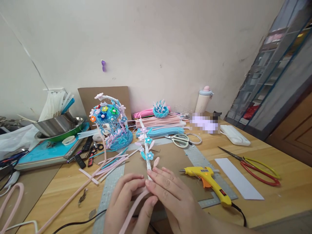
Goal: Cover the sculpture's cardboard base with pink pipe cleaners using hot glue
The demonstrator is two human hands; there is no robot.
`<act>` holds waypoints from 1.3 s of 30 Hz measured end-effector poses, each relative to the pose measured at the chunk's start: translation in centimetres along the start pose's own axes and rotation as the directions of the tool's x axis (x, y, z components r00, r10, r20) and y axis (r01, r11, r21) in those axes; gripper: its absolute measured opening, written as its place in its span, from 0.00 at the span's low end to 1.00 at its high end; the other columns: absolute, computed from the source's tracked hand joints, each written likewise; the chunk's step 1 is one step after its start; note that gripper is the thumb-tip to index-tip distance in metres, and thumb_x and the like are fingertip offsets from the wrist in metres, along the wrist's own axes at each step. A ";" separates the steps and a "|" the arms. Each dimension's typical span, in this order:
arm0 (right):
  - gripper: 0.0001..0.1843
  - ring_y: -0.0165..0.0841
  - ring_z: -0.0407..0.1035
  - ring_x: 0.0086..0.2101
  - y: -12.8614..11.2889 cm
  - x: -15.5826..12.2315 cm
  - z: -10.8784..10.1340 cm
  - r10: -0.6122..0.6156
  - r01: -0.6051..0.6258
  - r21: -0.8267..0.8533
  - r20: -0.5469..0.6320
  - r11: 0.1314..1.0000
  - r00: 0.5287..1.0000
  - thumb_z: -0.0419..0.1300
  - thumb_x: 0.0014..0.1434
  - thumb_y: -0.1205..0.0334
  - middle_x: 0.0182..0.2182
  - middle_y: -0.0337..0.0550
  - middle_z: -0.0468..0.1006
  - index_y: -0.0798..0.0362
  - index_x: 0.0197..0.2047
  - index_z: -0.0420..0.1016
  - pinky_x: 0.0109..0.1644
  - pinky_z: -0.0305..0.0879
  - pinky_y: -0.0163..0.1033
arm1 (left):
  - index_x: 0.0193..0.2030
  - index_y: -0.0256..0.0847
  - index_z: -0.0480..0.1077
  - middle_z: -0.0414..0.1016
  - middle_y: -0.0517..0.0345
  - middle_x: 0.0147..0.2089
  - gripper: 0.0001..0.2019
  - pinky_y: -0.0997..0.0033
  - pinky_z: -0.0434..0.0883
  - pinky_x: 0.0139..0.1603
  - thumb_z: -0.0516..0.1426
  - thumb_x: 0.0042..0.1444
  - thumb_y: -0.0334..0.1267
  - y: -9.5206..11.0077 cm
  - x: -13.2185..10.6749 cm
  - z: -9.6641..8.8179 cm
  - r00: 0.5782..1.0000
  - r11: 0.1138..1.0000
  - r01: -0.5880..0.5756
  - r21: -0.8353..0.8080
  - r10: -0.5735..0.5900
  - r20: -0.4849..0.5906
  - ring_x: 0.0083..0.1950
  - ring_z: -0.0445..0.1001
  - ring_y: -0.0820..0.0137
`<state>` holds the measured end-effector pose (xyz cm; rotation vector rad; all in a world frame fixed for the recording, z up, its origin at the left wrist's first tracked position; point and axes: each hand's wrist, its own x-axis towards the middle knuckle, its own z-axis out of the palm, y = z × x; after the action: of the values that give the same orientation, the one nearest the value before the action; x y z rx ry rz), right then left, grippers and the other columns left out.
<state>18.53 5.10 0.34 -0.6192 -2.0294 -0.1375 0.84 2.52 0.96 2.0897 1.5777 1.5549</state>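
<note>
Both my hands meet low in the middle of the table over a brown card sheet (175,159). My left hand (129,201) is closed round a long pink pipe cleaner (133,211) that runs down toward me. My right hand (170,191) pinches the base of a white wrapped stem (147,156) that stands up between the hands. The stem carries small blue and pink pipe-cleaner flowers and pink buds. My fingertips touch each other where the pink strand meets the stem.
A yellow glue gun (209,183) lies just right of my hands, its cord trailing off the edge. Red-handled scissors (255,167) and a white paper strip (237,178) lie further right. A blue flower sculpture (110,123), loose pipe cleaners (109,164), white scissors (179,139) and a steel bowl (58,125) stand behind.
</note>
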 end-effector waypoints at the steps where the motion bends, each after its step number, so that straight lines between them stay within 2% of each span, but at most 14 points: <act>1: 0.24 0.34 0.65 0.66 -0.1 0.0 0.0 0.025 -0.025 0.013 0.002 1.000 1.000 0.48 0.69 0.74 0.59 0.51 0.79 0.58 0.66 0.67 0.69 0.63 0.43 | 0.44 0.48 0.74 0.78 0.53 0.48 0.11 0.64 0.76 0.48 0.58 0.64 0.50 -0.1 -0.1 0.1 1.000 1.000 0.009 0.007 -0.009 0.011 0.50 0.78 0.62; 5: 0.38 0.30 0.65 0.65 -0.4 0.0 0.2 0.101 -0.099 0.072 -0.030 0.992 0.994 0.49 0.64 0.80 0.60 0.48 0.79 0.57 0.75 0.49 0.70 0.61 0.42 | 0.45 0.48 0.73 0.78 0.54 0.47 0.12 0.64 0.74 0.48 0.58 0.63 0.52 0.1 -0.2 0.3 1.000 1.000 -0.004 0.007 0.004 -0.005 0.49 0.78 0.62; 8: 0.41 0.30 0.64 0.66 -0.8 0.0 0.1 0.124 -0.120 0.109 -0.025 0.987 0.992 0.49 0.64 0.80 0.61 0.46 0.77 0.54 0.77 0.43 0.71 0.60 0.42 | 0.48 0.50 0.74 0.79 0.56 0.46 0.13 0.65 0.74 0.47 0.57 0.64 0.54 0.2 0.1 0.2 0.999 0.998 -0.053 0.019 0.053 -0.007 0.47 0.78 0.63; 11: 0.40 0.28 0.65 0.65 -1.1 -0.1 -0.6 0.202 -0.205 0.161 0.034 0.965 0.979 0.50 0.64 0.78 0.63 0.45 0.75 0.54 0.76 0.45 0.71 0.59 0.38 | 0.46 0.51 0.75 0.80 0.58 0.45 0.10 0.66 0.73 0.48 0.57 0.65 0.51 0.2 0.2 0.0 0.997 0.996 -0.082 0.019 0.082 0.013 0.46 0.79 0.64; 13: 0.36 0.29 0.64 0.66 -1.0 -0.4 -1.2 0.238 -0.243 0.162 0.048 0.956 0.970 0.50 0.64 0.77 0.65 0.46 0.72 0.54 0.73 0.51 0.71 0.59 0.36 | 0.44 0.50 0.75 0.80 0.58 0.44 0.10 0.66 0.73 0.47 0.58 0.65 0.50 0.1 0.2 -0.1 0.997 0.996 -0.083 0.019 0.083 0.009 0.45 0.79 0.64; 15: 0.30 0.31 0.60 0.68 -0.7 -0.8 -1.5 0.213 -0.216 0.111 0.042 0.970 0.976 0.50 0.66 0.75 0.68 0.49 0.68 0.55 0.70 0.58 0.71 0.57 0.38 | 0.44 0.50 0.75 0.80 0.58 0.44 0.10 0.66 0.73 0.46 0.58 0.65 0.51 0.0 0.1 -0.1 0.998 0.998 -0.065 0.021 0.065 -0.006 0.45 0.79 0.64; 17: 0.26 0.35 0.56 0.70 -0.3 -1.2 -1.4 0.132 -0.134 0.029 0.052 0.991 0.990 0.49 0.70 0.71 0.69 0.54 0.66 0.59 0.69 0.61 0.73 0.54 0.42 | 0.44 0.50 0.75 0.80 0.58 0.44 0.10 0.67 0.73 0.46 0.58 0.64 0.51 0.0 0.1 -0.1 0.999 0.999 -0.048 0.021 0.049 -0.016 0.46 0.79 0.64; 20: 0.29 0.39 0.52 0.71 0.1 -1.8 -1.0 0.042 -0.033 -0.072 0.119 0.997 0.992 0.45 0.75 0.58 0.69 0.59 0.65 0.64 0.73 0.55 0.74 0.52 0.46 | 0.45 0.51 0.74 0.80 0.59 0.45 0.10 0.67 0.72 0.47 0.58 0.65 0.50 0.1 0.1 -0.1 0.999 0.998 -0.052 0.019 0.052 -0.006 0.46 0.79 0.64; 23: 0.33 0.42 0.52 0.71 0.2 -2.1 -0.6 0.033 -0.019 -0.092 0.158 0.996 0.987 0.44 0.75 0.52 0.69 0.58 0.65 0.63 0.76 0.48 0.72 0.56 0.48 | 0.45 0.50 0.74 0.80 0.59 0.44 0.09 0.66 0.72 0.47 0.57 0.66 0.49 0.1 0.1 -0.1 0.998 0.997 -0.066 0.028 0.066 0.010 0.45 0.79 0.64; 26: 0.33 0.42 0.54 0.71 0.0 -2.1 -0.5 0.043 -0.033 -0.071 0.149 0.997 0.988 0.47 0.74 0.57 0.69 0.57 0.66 0.61 0.76 0.47 0.70 0.60 0.49 | 0.45 0.51 0.73 0.80 0.59 0.44 0.09 0.66 0.71 0.47 0.56 0.66 0.50 0.3 0.2 -0.1 0.997 0.997 -0.071 0.036 0.071 0.022 0.45 0.79 0.65; 32: 0.32 0.42 0.55 0.70 -0.2 -1.7 -0.9 0.067 -0.062 -0.044 0.134 0.997 0.989 0.53 0.66 0.69 0.67 0.57 0.68 0.62 0.72 0.58 0.69 0.63 0.48 | 0.45 0.49 0.73 0.80 0.56 0.43 0.09 0.63 0.72 0.46 0.55 0.67 0.49 0.4 0.3 0.0 0.995 0.994 -0.101 0.047 0.101 0.009 0.44 0.79 0.63; 39: 0.34 0.39 0.59 0.68 0.2 -1.1 -1.1 0.051 -0.051 -0.007 0.075 0.999 0.996 0.51 0.59 0.81 0.64 0.56 0.73 0.60 0.68 0.65 0.68 0.66 0.46 | 0.45 0.51 0.74 0.81 0.60 0.43 0.08 0.65 0.72 0.48 0.58 0.65 0.49 0.4 0.1 0.0 0.999 0.999 -0.046 0.022 0.046 -0.002 0.44 0.79 0.64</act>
<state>19.93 4.48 -0.04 -0.6880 -2.0841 -0.0898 1.13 2.40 1.29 2.1514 1.5651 1.5618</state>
